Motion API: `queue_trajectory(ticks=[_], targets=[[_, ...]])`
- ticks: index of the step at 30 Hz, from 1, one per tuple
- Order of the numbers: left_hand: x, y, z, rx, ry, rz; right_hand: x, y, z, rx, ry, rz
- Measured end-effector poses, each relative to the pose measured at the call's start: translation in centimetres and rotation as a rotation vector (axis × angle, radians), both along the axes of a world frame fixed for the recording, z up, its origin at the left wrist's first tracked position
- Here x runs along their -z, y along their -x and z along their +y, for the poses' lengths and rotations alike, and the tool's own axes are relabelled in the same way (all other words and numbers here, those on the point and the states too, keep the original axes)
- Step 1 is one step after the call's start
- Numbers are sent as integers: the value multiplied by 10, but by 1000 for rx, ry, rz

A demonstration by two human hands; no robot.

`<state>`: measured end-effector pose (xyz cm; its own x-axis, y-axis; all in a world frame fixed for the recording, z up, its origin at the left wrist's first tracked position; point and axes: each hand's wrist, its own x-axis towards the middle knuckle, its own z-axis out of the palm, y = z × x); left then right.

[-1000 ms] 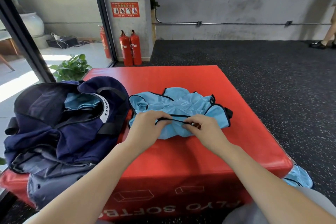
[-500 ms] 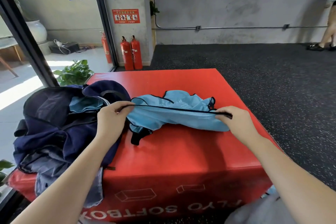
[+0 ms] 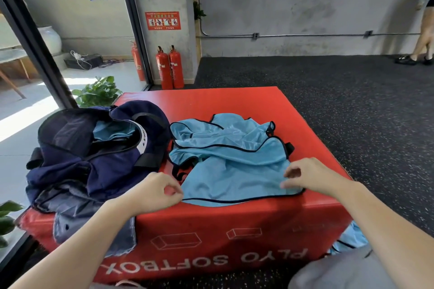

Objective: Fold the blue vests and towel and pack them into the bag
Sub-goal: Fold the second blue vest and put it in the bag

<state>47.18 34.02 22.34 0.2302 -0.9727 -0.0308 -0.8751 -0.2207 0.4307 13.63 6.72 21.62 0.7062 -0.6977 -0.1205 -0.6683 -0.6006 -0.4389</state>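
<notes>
Right now the blue vest (image 3: 231, 162) lies spread on the red soft box (image 3: 234, 239), my left hand (image 3: 150, 191) pinching its near corner at 7 o'clock and my right hand (image 3: 310, 176) pinching the corner at 4 o'clock. At 9 o'clock of it sits the open navy bag (image 3: 94, 157), blue cloth already inside.

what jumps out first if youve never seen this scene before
The big red box fills the middle, with a light blue vest spread on its top near the front edge. The left hand and right hand pinch the vest's near corners, one on each side. On the box's left end sits an open navy bag with blue cloth already inside.
</notes>
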Motion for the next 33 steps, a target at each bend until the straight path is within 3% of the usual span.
queue_trajectory(ticks=[3,8,12,18,23,28,33], targets=[[0,0,-23,-108,194,24,1,-23,-7,5,43,-160],[15,-22,-72,-137,367,-90,10,-70,-26,-79,206,-170],[17,-40,-107,-119,328,-189,22,-103,-42,-160,287,-120],[26,-67,-127,-21,199,-294,30,-127,-65,-159,411,204],[27,-78,-127,-10,369,-305,29,-120,-82,-109,494,75],[19,-72,-118,-83,453,-246,13,-97,-77,-51,260,-236],[8,-50,-103,-238,527,-41,12,-58,-64,57,63,-374]])
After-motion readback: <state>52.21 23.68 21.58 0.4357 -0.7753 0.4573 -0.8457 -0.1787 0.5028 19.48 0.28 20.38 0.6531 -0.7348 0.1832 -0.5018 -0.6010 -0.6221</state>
